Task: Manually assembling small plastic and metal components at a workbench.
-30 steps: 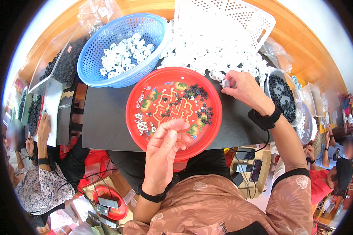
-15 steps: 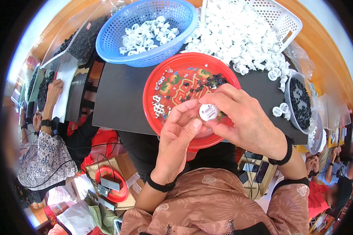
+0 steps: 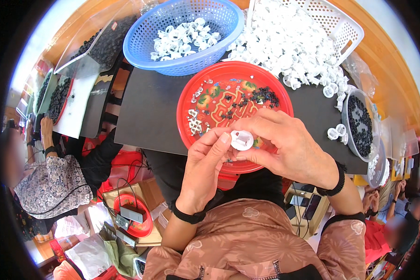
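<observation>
Item, one white round part [image 3: 242, 141]: you are holding it between both hands, above the near side of the red tray, its hollow face turning upward. Item, your left hand [image 3: 201, 163]: thumb and forefinger are pinching the part's left side. Item, your right hand [image 3: 289, 147]: fingers are curving over the far side while the thumb is pressing below, the grip standing narrow around the same part. Item, one red tray [image 3: 184, 100], patterned: it is sitting at the middle of the near edge of the black surface [image 3: 149, 107] and jutting past it; black bits [image 3: 267, 96] are gathering toward its far right, small white pieces [image 3: 194, 123] lying along its left. Item, one blue basket [image 3: 182, 68], perforated: it is standing toward the far left corner, holding white parts [image 3: 184, 39]. Item, one heap of white parts [image 3: 289, 44]: it is spilling from a white basket [image 3: 351, 33] at the far edge, right of the blue one. Item, one clear tub [image 3: 375, 140]: it is standing at the right edge, containing black pieces [image 3: 359, 122]. Item, a few loose white parts [image 3: 336, 133]: they are lying just left of the tub, near the right near corner.
</observation>
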{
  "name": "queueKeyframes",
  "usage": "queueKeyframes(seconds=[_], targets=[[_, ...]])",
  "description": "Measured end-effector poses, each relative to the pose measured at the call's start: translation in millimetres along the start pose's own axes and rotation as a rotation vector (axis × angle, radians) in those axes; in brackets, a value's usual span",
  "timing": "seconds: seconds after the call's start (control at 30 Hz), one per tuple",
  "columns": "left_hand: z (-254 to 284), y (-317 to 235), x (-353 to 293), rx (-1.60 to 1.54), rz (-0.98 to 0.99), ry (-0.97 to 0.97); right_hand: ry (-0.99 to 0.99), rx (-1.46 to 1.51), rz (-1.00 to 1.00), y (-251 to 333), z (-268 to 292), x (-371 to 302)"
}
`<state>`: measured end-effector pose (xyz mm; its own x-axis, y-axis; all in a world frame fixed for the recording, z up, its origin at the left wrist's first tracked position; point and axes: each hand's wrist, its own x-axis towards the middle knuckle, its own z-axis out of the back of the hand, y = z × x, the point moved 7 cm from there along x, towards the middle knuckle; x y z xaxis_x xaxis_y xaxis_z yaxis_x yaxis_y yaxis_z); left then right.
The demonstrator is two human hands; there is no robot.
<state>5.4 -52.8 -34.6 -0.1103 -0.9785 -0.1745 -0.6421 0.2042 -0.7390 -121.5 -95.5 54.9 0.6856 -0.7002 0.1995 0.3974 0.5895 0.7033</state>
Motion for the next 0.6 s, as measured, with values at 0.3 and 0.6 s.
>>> queueKeyframes(seconds=[0.3, 0.6], targets=[[-15.0, -13.1, 0.0, -0.072, -0.095, -0.015, -0.177, 0.008, 0.049, 6.6, 1.0, 10.8], [30.1, -26.6, 4.0, -0.061, -0.18, -0.149, -0.006, -0.275, -0.101, -44.8, -14.4, 5.1]])
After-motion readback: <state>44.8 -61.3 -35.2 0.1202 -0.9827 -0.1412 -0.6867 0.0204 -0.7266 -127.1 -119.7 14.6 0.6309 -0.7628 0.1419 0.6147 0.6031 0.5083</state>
